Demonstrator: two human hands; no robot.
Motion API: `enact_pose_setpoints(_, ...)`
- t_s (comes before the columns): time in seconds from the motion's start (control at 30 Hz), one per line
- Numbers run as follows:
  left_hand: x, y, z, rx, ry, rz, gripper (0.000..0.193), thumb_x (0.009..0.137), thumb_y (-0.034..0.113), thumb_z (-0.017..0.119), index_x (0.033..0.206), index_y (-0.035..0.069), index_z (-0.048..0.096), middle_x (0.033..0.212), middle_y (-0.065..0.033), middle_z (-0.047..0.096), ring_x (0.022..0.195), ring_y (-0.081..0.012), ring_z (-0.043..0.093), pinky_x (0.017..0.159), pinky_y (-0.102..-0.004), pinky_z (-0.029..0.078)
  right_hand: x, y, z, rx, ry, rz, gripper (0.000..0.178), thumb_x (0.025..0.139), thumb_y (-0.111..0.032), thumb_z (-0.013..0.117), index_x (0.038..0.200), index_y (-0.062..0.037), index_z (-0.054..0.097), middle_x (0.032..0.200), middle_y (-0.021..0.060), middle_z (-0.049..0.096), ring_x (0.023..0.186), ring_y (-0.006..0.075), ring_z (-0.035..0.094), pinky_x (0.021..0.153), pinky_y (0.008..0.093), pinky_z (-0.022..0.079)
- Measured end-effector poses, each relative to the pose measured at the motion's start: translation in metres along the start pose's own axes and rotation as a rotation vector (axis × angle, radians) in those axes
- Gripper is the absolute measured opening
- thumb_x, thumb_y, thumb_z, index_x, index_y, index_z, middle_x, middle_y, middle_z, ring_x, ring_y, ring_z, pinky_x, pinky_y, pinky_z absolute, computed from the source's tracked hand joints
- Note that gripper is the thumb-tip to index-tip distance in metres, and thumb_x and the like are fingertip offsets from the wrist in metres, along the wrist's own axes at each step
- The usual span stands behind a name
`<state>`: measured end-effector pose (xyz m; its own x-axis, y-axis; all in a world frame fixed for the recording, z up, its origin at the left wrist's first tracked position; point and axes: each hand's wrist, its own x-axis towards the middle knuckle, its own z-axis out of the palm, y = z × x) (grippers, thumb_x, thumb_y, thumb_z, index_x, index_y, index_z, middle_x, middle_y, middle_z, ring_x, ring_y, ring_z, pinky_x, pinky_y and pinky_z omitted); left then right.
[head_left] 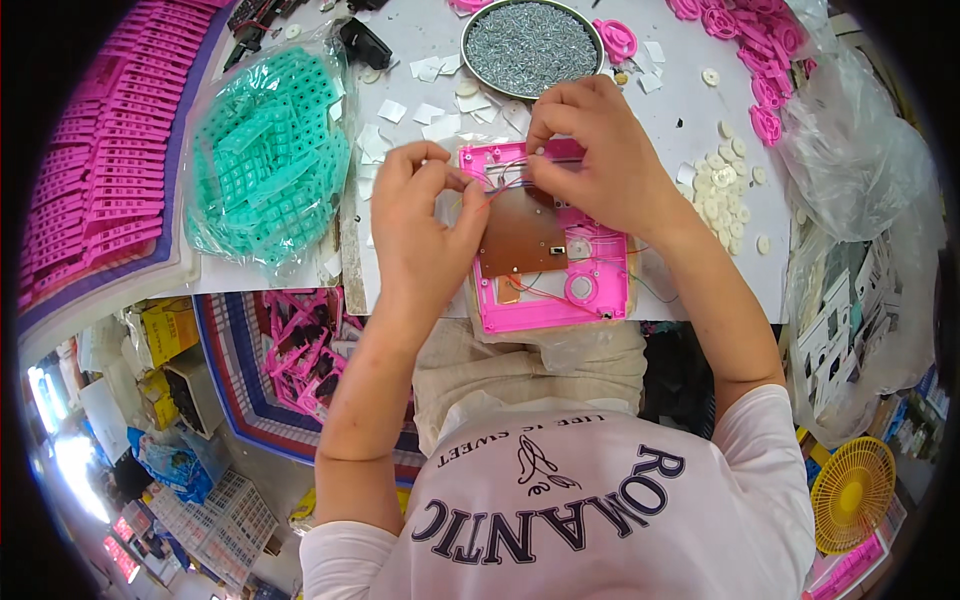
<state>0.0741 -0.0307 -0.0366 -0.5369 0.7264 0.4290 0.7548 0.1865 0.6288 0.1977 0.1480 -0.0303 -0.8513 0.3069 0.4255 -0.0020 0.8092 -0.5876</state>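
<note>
A pink plastic housing (pixel 590 290) lies open on the white table (pixel 660 110) near its front edge, with a brown circuit board (pixel 522 236) set inside and thin red and blue wires running across it. My left hand (pixel 425 215) pinches the wires at the housing's upper left corner. My right hand (pixel 600 155) rests over the housing's top edge, its fingertips closed on the same wires close to the left hand.
A round metal dish of small screws (pixel 530 45) stands behind the hands. A clear bag of teal keypad pieces (pixel 265 160) lies at left, stacked pink parts (pixel 100 160) beyond it. White discs (pixel 722 190), pink rings (pixel 765 95), plastic bags sit right. A yellow fan (pixel 852 493) is on the floor.
</note>
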Motion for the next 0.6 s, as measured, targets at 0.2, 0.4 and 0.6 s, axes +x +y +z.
enact_pose_setpoints(0.2, -0.006, 0.001, 0.005, -0.225, 0.067, -0.124, 0.009, 0.083, 0.006, 0.077, 0.09, 0.003, 0.073, 0.107, -0.0101, 0.065, 0.089, -0.0248, 0.063, 0.081, -0.0342, 0.05, 0.002, -0.004, 0.001, -0.06, -0.006, -0.085, 0.014, 0.073, -0.015, 0.071, 0.084, -0.0076, 0.066, 0.087, 0.0069, 0.063, 0.092, 0.033, 0.055, 0.083, 0.0425, 0.048)
enact_pose_setpoints(0.4, 0.0, 0.004, 0.0, -0.131, 0.012, 0.012, 0.015, 0.087, 0.005, 0.075, 0.102, 0.005, 0.078, 0.114, -0.0101, 0.066, 0.094, -0.018, 0.062, 0.08, -0.0295, 0.048, 0.007, -0.006, 0.0, 0.063, -0.014, -0.049, 0.013, 0.078, -0.018, 0.072, 0.085, -0.0068, 0.07, 0.09, 0.0083, 0.066, 0.093, 0.0332, 0.055, 0.083, 0.0428, 0.048)
enact_pose_setpoints(0.6, -0.017, -0.007, -0.004, -0.105, 0.1, -0.078, 0.014, 0.085, 0.004, 0.074, 0.099, 0.005, 0.076, 0.119, -0.0109, 0.065, 0.102, -0.0219, 0.061, 0.088, -0.0351, 0.047, -0.008, -0.003, -0.009, 0.043, 0.005, 0.131, 0.015, 0.082, -0.023, 0.075, 0.083, -0.0077, 0.073, 0.091, 0.0087, 0.067, 0.094, 0.032, 0.056, 0.084, 0.0413, 0.047)
